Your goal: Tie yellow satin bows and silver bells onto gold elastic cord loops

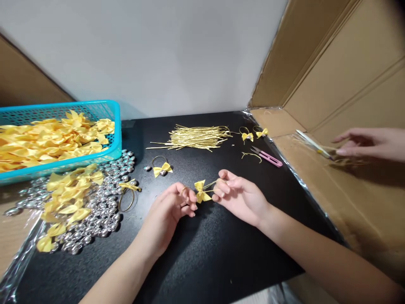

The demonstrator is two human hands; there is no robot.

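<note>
A yellow ribbon bow [202, 192] is held above the black table between my two hands. My left hand [167, 211] is closed, its fingertips pinching at the bow's left side; a bit of gold ring shows at those fingers. Two strands of gold cord [210, 185] run from the bow to my right hand [243, 198], whose fingers are curled and pinch them. Left of my hands lie a bow with a gold ring and silver bead [163, 169] and a second gold ring [126, 200] with a bow. Beyond my hands is a bundle of gold cords [199, 138].
A blue basket [117, 135] of yellow bows stands at the left. Silver beads [104, 211] and loose bows [69, 198] spread before it. Pink thread snips [268, 158] and two finished-looking bow rings [247, 136] lie right. Another person's hand [373, 143] reaches over cardboard [310, 190].
</note>
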